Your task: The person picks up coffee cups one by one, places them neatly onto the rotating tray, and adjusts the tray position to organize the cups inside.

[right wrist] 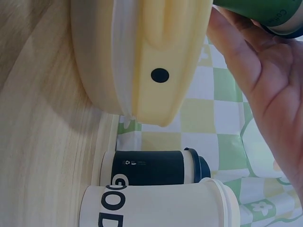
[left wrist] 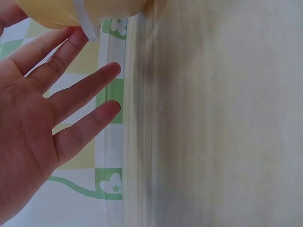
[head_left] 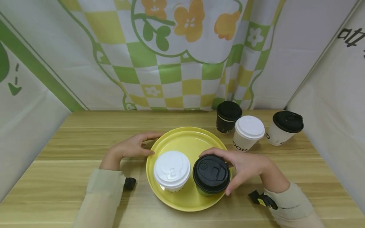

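Note:
A yellow plate (head_left: 186, 141) lies in the middle of the wooden table. On it stand a white-lidded cup (head_left: 172, 169) and a green cup with a black lid (head_left: 211, 174). My right hand (head_left: 238, 164) grips the black-lidded cup from the right, thumb and fingers curled round its lid. In the right wrist view the green cup (right wrist: 265, 14) sits against my palm (right wrist: 265, 94) above the plate's underside (right wrist: 142, 56). My left hand (head_left: 137, 147) rests at the plate's left rim; the left wrist view shows its fingers (left wrist: 75, 94) straight, next to the plate (left wrist: 61, 12).
Three more cups stand at the back right: a black cup with a black lid (head_left: 228, 116), a white cup with a white lid (head_left: 247, 132), and a white cup with a black lid (head_left: 285, 126). Patterned cloth walls enclose the table on three sides.

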Tool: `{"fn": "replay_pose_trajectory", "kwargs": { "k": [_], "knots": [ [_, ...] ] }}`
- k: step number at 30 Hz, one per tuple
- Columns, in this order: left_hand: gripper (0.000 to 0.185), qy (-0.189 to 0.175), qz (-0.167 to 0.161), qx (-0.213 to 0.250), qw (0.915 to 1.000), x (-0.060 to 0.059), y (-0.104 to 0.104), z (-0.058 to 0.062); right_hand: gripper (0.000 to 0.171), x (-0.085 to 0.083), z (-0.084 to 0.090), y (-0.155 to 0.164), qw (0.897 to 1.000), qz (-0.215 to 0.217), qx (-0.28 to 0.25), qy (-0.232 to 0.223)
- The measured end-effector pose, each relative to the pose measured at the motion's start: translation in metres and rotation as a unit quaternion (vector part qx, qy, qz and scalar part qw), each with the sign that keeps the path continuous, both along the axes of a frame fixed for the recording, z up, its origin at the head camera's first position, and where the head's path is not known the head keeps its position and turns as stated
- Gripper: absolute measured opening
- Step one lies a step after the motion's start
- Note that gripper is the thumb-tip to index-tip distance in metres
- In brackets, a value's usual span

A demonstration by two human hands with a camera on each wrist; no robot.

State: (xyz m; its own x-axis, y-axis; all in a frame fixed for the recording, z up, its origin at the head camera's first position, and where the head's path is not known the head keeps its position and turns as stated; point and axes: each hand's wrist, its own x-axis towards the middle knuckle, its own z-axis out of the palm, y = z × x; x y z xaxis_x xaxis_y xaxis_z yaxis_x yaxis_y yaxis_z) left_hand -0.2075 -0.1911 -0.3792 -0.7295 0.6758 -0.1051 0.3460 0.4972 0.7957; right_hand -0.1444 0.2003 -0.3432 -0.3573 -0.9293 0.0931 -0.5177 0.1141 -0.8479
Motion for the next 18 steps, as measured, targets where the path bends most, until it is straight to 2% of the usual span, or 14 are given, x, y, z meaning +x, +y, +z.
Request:
{"fn": "replay_pose_trajectory", "kwargs": {
  "k": [11,18],
  "knots": [
    [0.068,-0.009,-0.001,0.008,0.9999,0.0011,0.0002,-0.0005,0.103,0.0010,-0.0008,0.0002,1.000,0.010,0.000,-0.021],
    [0.068,-0.012,-0.001,0.011,0.9999,0.0018,-0.0001,-0.0003,0.109,0.0037,0.0014,0.0072,0.999,-0.012,0.012,-0.051]
  ]
}}
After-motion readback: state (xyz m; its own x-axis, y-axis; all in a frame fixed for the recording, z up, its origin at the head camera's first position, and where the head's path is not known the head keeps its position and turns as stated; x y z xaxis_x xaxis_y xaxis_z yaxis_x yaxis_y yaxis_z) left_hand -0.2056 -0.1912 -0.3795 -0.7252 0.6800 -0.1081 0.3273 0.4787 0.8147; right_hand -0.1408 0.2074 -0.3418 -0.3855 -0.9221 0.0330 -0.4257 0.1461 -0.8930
